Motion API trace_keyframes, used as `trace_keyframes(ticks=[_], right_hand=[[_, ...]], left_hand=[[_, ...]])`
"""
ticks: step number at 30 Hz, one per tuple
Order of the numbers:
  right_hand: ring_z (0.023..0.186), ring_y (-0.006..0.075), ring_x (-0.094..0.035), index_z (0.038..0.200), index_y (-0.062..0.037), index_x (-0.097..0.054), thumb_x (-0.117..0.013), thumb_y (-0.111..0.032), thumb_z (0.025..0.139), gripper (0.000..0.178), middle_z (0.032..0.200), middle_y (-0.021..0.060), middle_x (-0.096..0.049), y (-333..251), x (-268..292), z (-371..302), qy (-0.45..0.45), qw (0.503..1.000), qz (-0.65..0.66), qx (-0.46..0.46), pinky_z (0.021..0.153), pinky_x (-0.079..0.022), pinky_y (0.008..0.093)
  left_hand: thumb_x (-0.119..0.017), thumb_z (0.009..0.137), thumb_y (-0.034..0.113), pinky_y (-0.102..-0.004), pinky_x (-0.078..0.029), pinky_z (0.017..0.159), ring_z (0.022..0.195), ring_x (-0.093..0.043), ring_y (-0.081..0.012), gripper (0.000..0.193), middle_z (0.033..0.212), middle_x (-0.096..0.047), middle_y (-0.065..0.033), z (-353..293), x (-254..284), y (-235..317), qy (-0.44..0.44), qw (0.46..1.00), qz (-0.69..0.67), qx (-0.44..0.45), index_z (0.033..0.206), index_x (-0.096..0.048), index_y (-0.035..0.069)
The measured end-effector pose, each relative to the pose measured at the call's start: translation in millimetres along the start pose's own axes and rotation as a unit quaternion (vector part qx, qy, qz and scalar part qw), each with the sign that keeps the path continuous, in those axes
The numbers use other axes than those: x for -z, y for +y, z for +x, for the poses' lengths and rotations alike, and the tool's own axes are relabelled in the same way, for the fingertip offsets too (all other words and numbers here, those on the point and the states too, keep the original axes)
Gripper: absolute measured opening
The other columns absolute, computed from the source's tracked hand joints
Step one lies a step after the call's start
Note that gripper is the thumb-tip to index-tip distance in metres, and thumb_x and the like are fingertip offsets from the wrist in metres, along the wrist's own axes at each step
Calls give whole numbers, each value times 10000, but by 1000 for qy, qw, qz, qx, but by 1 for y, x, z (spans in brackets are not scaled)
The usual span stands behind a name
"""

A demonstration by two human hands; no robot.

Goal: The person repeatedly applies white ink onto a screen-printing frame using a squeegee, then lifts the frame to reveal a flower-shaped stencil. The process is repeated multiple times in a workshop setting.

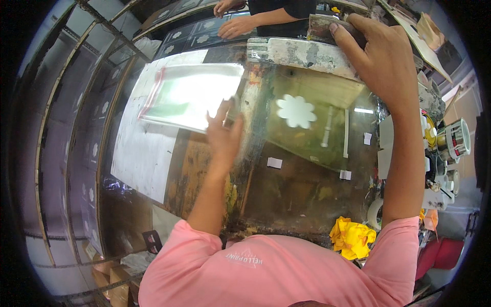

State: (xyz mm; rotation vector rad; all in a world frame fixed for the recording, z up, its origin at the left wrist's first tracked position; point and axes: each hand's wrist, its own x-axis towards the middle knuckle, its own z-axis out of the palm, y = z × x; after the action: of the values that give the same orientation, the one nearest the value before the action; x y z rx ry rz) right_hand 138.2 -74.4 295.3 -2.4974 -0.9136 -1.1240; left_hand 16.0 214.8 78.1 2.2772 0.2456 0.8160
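Note:
My left hand [225, 128] is blurred by motion, with its fingers apart, at the near right edge of a shiny stack of clear plastic sheets [179, 97]. Glare hides much of the stack. At the far right, my right hand [386, 56] grips a brown, stained block [325, 29], thumb over its front; the other fingers are partly hidden. Just below that hand runs a paint-spattered whitish bar [302, 56]. Nearer lies a yellow-green translucent panel [317, 92] bearing a white flower shape [295, 111].
White paper [138, 138] lies under the stack. Crumpled yellow cloth or paper [353, 238] and a tape roll [376, 212] are at the near right. Tubs [455, 138] crowd the right side. A rack [71, 128] holding flower-marked sheets stands left. Another person's hands [235, 24] work beyond the table.

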Motion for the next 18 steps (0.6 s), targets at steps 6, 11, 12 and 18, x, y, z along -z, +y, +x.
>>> trace_keyframes(ticks=[6,11,12,18], right_hand=[[858,460,-656,1112,-13,-772,-642,-467,1006,484,921,254,-724,1,0,-3,-33,999,10,-29,815,-496,496],[825,475,-667,1108,-24,-771,-635,-469,1012,475,893,266,-719,-4,0,-3,-40,998,23,-49,799,-509,504],[821,475,-670,1109,-24,-770,-633,-465,1014,472,892,269,-719,-5,0,-3,-37,998,20,-38,791,-511,503],[786,438,-699,1010,-23,-773,-606,-512,1003,517,785,215,-726,-6,-2,-11,-33,999,17,-33,829,-501,486]], left_hand=[[-745,957,247,-484,-332,1262,1273,-694,-367,470,1317,-742,-221,66,73,-121,70,980,188,-14,1388,-712,63],[-752,968,373,-590,-255,1275,1471,-487,-450,547,1566,-541,-271,114,94,-185,22,970,228,83,1446,-675,117],[-764,961,396,-587,-264,1269,1489,-460,-455,568,1594,-508,-271,109,88,-186,33,948,294,113,1448,-674,119],[-820,915,453,-559,-393,1122,1341,-529,-410,600,1449,-580,-202,27,63,-147,88,971,212,-62,1392,-690,113]])
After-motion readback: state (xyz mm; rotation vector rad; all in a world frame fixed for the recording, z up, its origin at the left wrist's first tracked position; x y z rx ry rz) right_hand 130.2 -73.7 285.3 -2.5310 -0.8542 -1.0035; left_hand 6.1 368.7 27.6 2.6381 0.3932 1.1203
